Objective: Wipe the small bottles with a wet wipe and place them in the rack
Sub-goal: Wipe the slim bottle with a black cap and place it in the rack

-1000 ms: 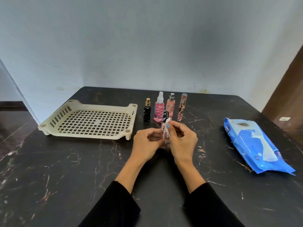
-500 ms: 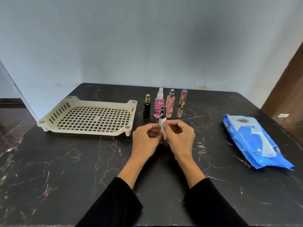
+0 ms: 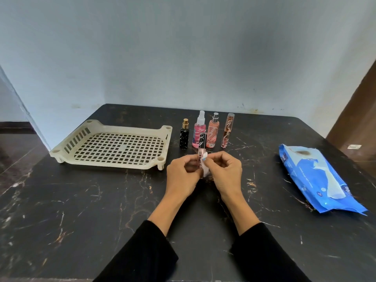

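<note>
Meanwhile the wipe has slid along the tube: a second ago the white tissue rode higher, up near the black cap, and now the wet wipe (image 3: 205,168) sits lower against the clear body, leaving the printed lettering bare. That reads as the rubbing stroke working down the lip gloss tube (image 3: 201,152) — the wiping seems well under way, but the cream rack (image 3: 63,148) on the far left holds no bottle yet, so the placing step is all still ahead.

Both hands meet near the middle of the bench (image 3: 81,200), just nearer than the row of bottles. The left hand (image 3: 183,176) has its fingers curled round the lower part of the tube, keeping it roughly upright with the cap at the top. The right hand (image 3: 224,173) pinches the wipe between thumb and fingers and presses it to the tube's right side.

Behind them four bottles stand in a row — a black bottle (image 3: 184,137), a pink spray bottle (image 3: 199,132), a peach bottle (image 3: 213,133) and a slim tube (image 3: 227,132) — apparently awaiting their turn. The blue wipes pack (image 3: 317,178) lies well apart on the right.
</note>
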